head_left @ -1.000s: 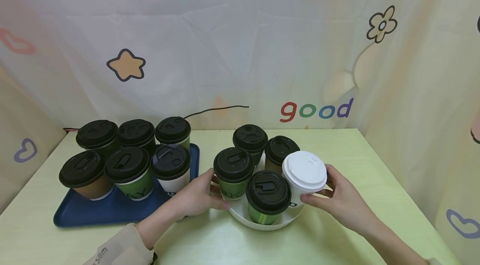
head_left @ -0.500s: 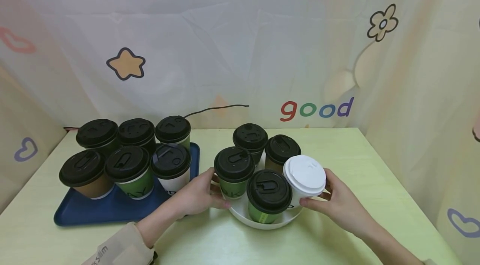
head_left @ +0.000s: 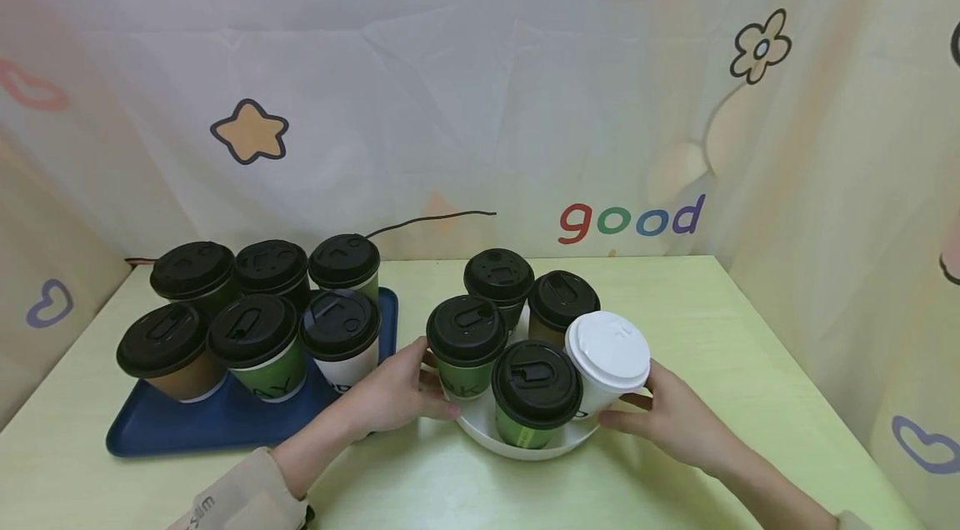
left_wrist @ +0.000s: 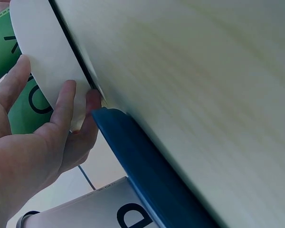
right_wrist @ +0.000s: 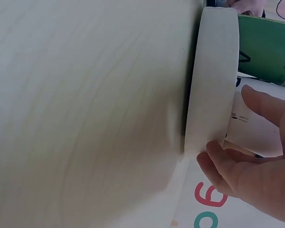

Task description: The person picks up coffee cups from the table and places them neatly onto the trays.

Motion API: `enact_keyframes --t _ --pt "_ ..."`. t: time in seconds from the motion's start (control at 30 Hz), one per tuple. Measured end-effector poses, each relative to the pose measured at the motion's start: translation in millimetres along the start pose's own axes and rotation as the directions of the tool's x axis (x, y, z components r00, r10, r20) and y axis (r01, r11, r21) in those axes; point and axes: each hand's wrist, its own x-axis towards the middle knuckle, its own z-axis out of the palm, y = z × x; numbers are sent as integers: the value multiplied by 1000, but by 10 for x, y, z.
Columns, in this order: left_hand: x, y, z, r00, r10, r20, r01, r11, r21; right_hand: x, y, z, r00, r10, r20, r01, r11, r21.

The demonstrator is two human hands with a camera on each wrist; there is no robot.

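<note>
A round white plate (head_left: 517, 452) carries several lidded paper cups. My left hand (head_left: 397, 388) is at its left side, beside a green cup (head_left: 467, 378) with a black lid. In the left wrist view, fingertips touch the plate's wall (left_wrist: 50, 52), with the thumb up near the rim. On the opposite side, my right hand (head_left: 667, 417) is beside the white cup with a white lid (head_left: 607, 351). The right wrist view shows fingertips against the plate's wall (right_wrist: 211, 80) and the thumb raised close to the white cup (right_wrist: 254, 121). Another green cup (head_left: 536, 388) stands in front.
Left of the plate, a blue tray (head_left: 180, 430) holds several black-lidded cups, including a brown one (head_left: 168, 351) and a white one (head_left: 341, 338). Its right edge is close to my left hand. A printed curtain (head_left: 465, 97) hangs behind the pale table (head_left: 420, 488).
The white-lidded cup has settled slightly lower on the plate. My right hand has slid down from the cup's side to the plate's rim, while my left hand has stayed put.
</note>
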Motion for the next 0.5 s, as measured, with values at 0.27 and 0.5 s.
enact_keyframes --t 0.27,0.5 --pt "8 6 9 1000 27 4 -27 1000 13 -5 23 30 998 8 -65 -12 998 -54" --pt "68 30 70 998 59 22 -59 998 17 -63 34 -9 996 33 -83 -40 995 -88"
